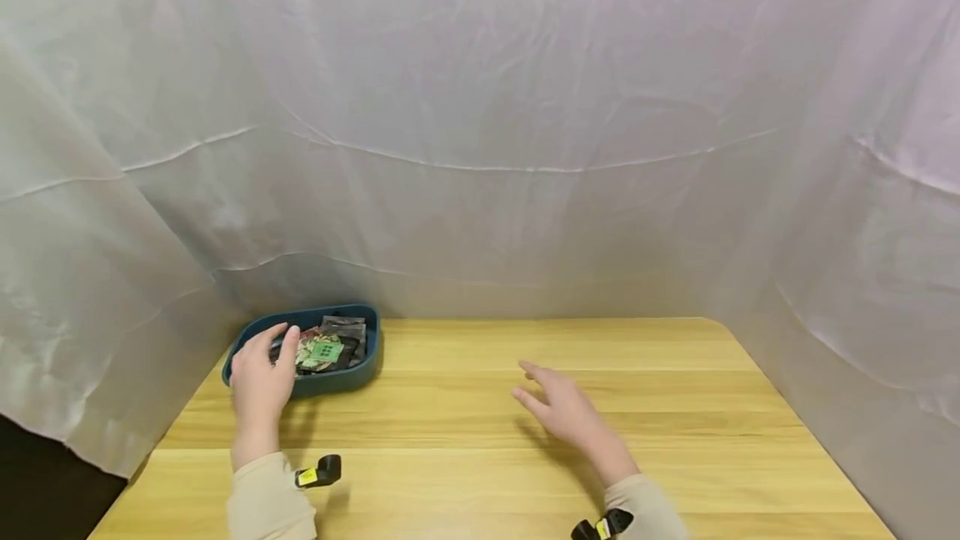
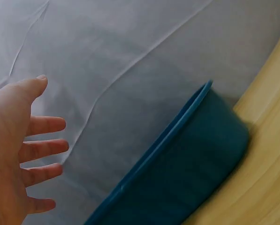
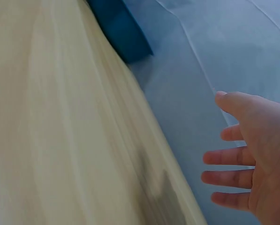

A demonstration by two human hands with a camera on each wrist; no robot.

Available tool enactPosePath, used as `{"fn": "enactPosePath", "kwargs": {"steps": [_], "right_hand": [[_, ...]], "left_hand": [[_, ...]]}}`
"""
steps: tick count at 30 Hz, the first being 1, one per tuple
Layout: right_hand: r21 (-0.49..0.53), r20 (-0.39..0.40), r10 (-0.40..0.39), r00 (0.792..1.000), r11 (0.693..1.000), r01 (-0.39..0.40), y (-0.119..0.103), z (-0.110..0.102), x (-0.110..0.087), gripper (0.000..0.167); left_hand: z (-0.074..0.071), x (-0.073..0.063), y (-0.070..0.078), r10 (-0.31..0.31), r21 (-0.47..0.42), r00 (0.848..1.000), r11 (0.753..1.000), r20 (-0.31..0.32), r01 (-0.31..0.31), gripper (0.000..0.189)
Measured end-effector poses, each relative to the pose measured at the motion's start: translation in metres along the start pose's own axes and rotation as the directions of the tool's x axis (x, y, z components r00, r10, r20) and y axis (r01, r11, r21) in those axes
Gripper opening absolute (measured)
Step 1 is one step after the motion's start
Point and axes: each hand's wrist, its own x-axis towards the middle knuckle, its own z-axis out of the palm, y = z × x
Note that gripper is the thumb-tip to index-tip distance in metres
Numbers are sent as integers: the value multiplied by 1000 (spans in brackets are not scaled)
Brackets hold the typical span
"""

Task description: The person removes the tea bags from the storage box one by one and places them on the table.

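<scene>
A blue oblong basin (image 1: pixel 337 382) stands at the back left of the table, with several flat packets (image 1: pixel 324 352) inside, some dark and one with a green label. Over the basin's left part is my left hand (image 1: pixel 262 369), fingers spread and slightly bent, holding nothing. In the left wrist view the hand (image 2: pixel 13 145) appears above the basin's rim (image 2: pixel 158 145), thumb apart from the fingers. My right hand (image 1: pixel 558 407) hovers over the middle right of the table, its fingers loosely extended with nothing in them. The right wrist view shows that hand (image 3: pixel 261 164) well away from the basin (image 3: pixel 118 30).
The wooden table (image 1: pixel 465 473) has a pale striped top. Grey-white cloth (image 1: pixel 525 223) hangs behind it and along both sides, close to the back edge and the basin. Small black cameras (image 1: pixel 324 471) are strapped at both wrists over beige sleeves (image 1: pixel 270 502).
</scene>
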Motion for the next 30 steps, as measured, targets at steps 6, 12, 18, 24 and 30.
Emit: {"fn": "enactPosePath", "kwargs": {"steps": [6, 12, 18, 24, 30], "right_hand": [[19, 108, -80, 991, 997, 79, -22, 21, 15, 65], [6, 182, -122, 976, 992, 123, -42, 41, 35, 64], [-6, 229, -181, 956, 982, 187, -64, 61, 50, 65], [72, 258, -202, 945, 979, 190, -85, 83, 67, 66], [314, 273, -139, 952, 948, 49, -102, 101, 83, 69]], "left_hand": [[-6, 0, -21, -48, -71, 996, 997, -73, 42, 55], [-9, -4, -37, -139, -138, 987, 982, -78, 127, 58], [-13, -6, -58, -227, -173, 973, 961, -49, 216, 62], [-14, -6, -80, -300, -180, 954, 939, -11, 294, 67], [-12, -4, -87, -379, -252, 924, 890, 58, 381, 72]]}}
